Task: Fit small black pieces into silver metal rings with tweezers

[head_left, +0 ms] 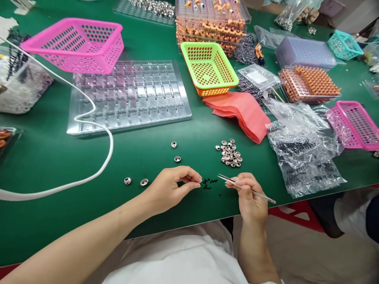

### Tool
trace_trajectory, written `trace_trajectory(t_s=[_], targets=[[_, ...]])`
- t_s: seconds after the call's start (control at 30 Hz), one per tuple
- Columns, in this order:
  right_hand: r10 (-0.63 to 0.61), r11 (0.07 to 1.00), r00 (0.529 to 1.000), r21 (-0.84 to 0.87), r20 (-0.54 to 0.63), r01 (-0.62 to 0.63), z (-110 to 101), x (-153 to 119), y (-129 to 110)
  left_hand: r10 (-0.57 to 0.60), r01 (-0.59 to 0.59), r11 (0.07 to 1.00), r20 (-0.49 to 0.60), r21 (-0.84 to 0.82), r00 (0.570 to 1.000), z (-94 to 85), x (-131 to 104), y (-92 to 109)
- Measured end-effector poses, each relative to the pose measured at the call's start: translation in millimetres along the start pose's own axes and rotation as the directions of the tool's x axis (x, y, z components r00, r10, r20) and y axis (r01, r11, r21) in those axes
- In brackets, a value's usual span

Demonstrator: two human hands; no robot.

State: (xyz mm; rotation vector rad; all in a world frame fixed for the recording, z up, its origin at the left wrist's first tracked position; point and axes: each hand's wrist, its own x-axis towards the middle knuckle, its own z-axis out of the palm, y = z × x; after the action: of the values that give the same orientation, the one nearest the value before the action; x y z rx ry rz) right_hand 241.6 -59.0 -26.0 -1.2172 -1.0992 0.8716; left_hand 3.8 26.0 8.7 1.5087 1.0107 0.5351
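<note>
My right hand (250, 193) grips a pair of metal tweezers (263, 196), their tips pointing left over the green table. Just left of those tips lie several tiny black pieces (207, 184). My left hand (174, 187) hovers beside them, thumb and forefinger brought together; what they pinch, if anything, is too small to make out. A heap of small silver cup-shaped parts with holes (231, 154) sits beyond my right hand. Similar silver parts lie apart near my left hand, among them one silver part (144, 182) by the wrist and another silver part (177, 159) farther up.
A clear compartment tray (130, 102) lies behind my left hand, with a pink basket (74, 43) on its far left part. A white cable (109, 146) curves across the left. Green basket (209, 65), red cloth (242, 112) and plastic bags (304, 157) lie behind and right.
</note>
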Motion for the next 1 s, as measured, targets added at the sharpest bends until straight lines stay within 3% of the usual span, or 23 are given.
trace_trajectory(t_s=[0.33,0.47,0.73,1.0], targets=[[0.074,0.983,0.997,-0.167,0.001,-0.073,3.6,-9.2,-13.3,0.004,-0.005,1.0,0.012,0.02,1.0,1.7,-0.5,-4.7],[0.03,0.951,0.999,-0.308,0.02,-0.022,-0.3,-14.9,-9.2,-0.016,0.015,0.999,0.006,0.036,1.0,1.2,1.3,-2.3],[-0.101,0.949,0.993,-0.293,0.064,0.115,2.3,-17.2,-5.0,0.005,-0.005,0.999,-0.014,0.053,1.0,3.6,1.0,-4.5],[-0.119,0.933,0.986,-0.327,0.112,0.15,3.2,-15.9,-4.6,0.022,-0.021,0.997,-0.016,0.07,1.0,3.6,1.0,-5.8]])
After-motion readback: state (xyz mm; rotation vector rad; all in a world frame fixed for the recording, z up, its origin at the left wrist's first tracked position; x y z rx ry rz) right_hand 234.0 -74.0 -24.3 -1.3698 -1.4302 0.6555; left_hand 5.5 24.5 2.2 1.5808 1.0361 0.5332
